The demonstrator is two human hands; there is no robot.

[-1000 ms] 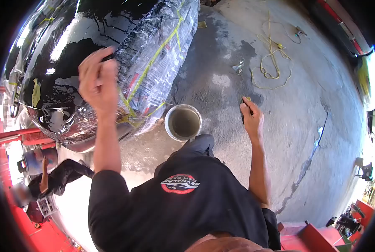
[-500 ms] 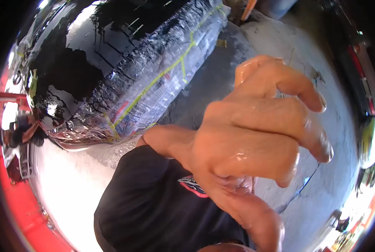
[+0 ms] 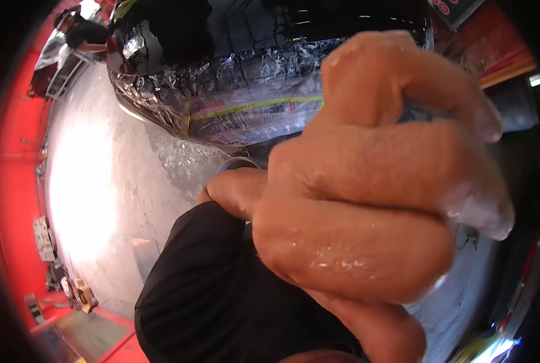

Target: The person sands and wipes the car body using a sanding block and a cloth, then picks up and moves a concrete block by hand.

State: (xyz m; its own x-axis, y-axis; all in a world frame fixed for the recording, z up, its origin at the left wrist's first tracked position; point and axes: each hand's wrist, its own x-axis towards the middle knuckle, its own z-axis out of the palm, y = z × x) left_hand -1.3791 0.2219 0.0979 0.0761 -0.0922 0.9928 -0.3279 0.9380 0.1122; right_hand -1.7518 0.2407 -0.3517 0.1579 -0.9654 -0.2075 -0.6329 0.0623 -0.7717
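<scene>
My left hand (image 3: 366, 181) is large and close to the camera, its back toward me and its fingers bent to the right. The skin looks wet, with small shiny drops. The fingers are loosely curled, with a gap between the top ones. The thumb hangs below, and I see nothing held, though the palm is hidden. Behind the hand is a glossy black car-like body (image 3: 179, 36) with wet streaks. Along its lower side runs crinkled clear film (image 3: 233, 78) over printed paper (image 3: 239, 120), fixed with yellow tape (image 3: 252, 106). My right hand is not in view.
Another person (image 3: 85, 33) in dark clothes stands at the upper left. The concrete floor (image 3: 130, 199) has a wet patch (image 3: 188, 160). A red wall (image 3: 19, 181) runs along the left, with small items (image 3: 79, 293) at its foot.
The view has turned, so the black body lies more level and higher up. My left hand appears larger and closer, its fingers more curled. More of the floor shows at left.
</scene>
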